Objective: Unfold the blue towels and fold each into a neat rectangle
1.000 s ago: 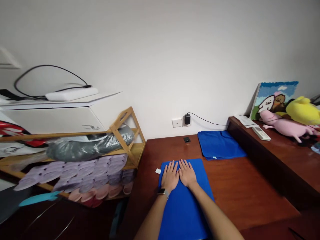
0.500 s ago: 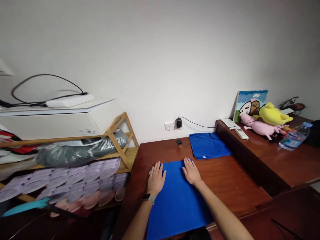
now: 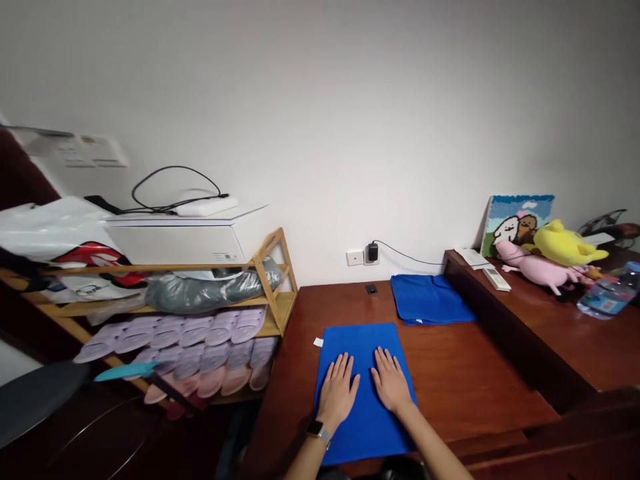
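A blue cloth with a small white tag at its upper left lies flat on the brown wooden desk. My left hand, with a watch on its wrist, rests palm down on the left part of the cloth, fingers stretched out. Palm down on the right part lies my right hand, its fingers also extended. Neither hand grips anything. Farther back on the desk is a second blue cloth, folded, out of reach of both hands' touch.
To the left, a wooden rack holds several purple and pink slippers and a white box. On the raised ledge at right are a remote, plush toys and a water bottle. A black plug sits in the wall socket.
Both hands have slid from the cloth's far edge back toward me, staying flat on it. The far edge and tag now show. The camera view has shifted left.
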Motion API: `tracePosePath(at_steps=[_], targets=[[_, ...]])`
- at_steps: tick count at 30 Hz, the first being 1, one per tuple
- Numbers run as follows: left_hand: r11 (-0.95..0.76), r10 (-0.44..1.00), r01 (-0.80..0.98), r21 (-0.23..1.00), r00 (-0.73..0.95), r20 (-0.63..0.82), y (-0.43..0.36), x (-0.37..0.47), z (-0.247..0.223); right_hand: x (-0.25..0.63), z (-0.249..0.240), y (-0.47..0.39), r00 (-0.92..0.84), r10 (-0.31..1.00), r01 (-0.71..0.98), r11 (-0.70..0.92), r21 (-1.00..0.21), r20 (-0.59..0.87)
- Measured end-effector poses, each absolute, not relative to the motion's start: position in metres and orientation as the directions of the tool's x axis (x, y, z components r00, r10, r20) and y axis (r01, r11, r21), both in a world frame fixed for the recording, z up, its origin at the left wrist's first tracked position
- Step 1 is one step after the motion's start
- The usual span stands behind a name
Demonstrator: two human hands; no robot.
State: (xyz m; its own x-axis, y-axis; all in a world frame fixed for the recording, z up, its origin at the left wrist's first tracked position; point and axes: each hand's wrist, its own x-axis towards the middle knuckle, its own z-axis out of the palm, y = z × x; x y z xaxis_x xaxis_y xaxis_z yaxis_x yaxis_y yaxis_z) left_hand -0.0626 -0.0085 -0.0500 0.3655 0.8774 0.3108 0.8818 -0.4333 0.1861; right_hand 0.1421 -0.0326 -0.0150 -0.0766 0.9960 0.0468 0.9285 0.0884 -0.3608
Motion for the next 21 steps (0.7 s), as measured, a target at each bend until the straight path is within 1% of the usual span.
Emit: tracePosePath(at_steps=[3, 5, 10, 13, 17, 19, 21], targets=[[-0.459, 0.843, 0.872, 0.169, 0.368, 0.391, 0.024, -0.057, -0.043, 0.134, -0.006, 0.001, -0.092, 0.985, 0.923, 0.139, -0.359, 0.144], [-0.481, 0.831, 0.862, 0.158, 0.391, 0.396, 0.052, -0.05, -0.039, 0.126, -0.001, 0.029, -0.121, 0.978, 0.919, 0.175, -0.353, 0.17], [-0.444, 0.873, 0.883, 0.149, 0.389, 0.296, 0.099, -0.038, -0.055, 0.112, -0.014, 0.08, -0.142, 0.988, 0.919, 0.154, -0.363, 0.059], [-0.429, 0.881, 0.889, 0.157, 0.374, 0.289, 0.103, -0.034, -0.069, 0.111, -0.026, 0.086, -0.139, 0.99, 0.921, 0.142, -0.363, 0.035], [-0.42, 0.888, 0.891, 0.173, 0.363, 0.283, 0.101, -0.041, -0.069, 0.12, -0.027, 0.083, -0.16, 0.987, 0.917, 0.159, -0.365, 0.028], [-0.382, 0.902, 0.908, 0.171, 0.327, 0.281, 0.1, -0.057, -0.067, 0.133, -0.026, 0.079, -0.164, 0.986, 0.922, 0.159, -0.353, 0.015], [-0.324, 0.921, 0.93, 0.174, 0.268, 0.282, 0.099, -0.078, -0.067, 0.152, -0.027, 0.076, -0.125, 0.992, 0.939, 0.118, -0.324, -0.001]])
